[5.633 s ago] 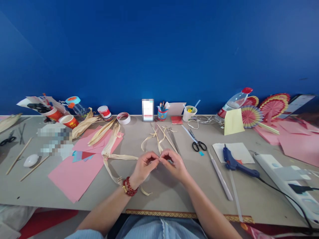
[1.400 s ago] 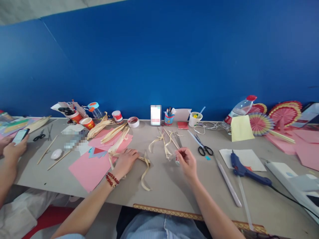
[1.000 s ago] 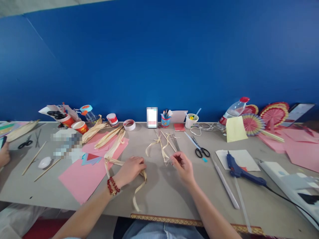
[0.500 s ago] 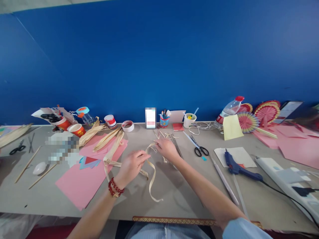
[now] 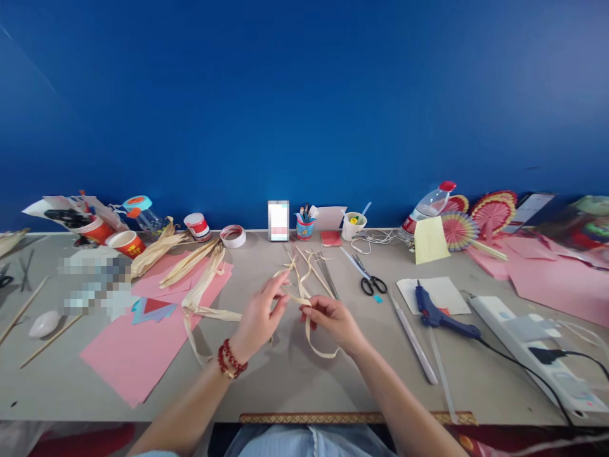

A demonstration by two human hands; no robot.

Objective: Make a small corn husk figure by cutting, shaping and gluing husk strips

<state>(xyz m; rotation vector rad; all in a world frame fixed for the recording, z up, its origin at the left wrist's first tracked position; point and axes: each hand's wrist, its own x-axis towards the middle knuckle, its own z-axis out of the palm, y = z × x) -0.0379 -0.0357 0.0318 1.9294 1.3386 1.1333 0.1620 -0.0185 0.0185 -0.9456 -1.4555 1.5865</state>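
Through my camera I see a cream husk strip (image 5: 299,300), a grey tabletop (image 5: 295,393), a blue wall (image 5: 304,95), pink paper (image 5: 137,355), a dark blue glue gun (image 5: 443,322), a red bracelet (image 5: 228,360), red fans (image 5: 492,214) with yellow edges, and gold-patterned trim (image 5: 309,419).

Smooth deep-blue flat wall (image 5: 304,95) ahead of me; thin slanting seam (image 5: 6,32) upper left, tone paler far right. Long matte-grey desk (image 5: 295,395) against it, narrow pale strip (image 5: 257,230) between. Light even, shadows soft. Red surface (image 5: 85,442) below desk, lower left, blurred.
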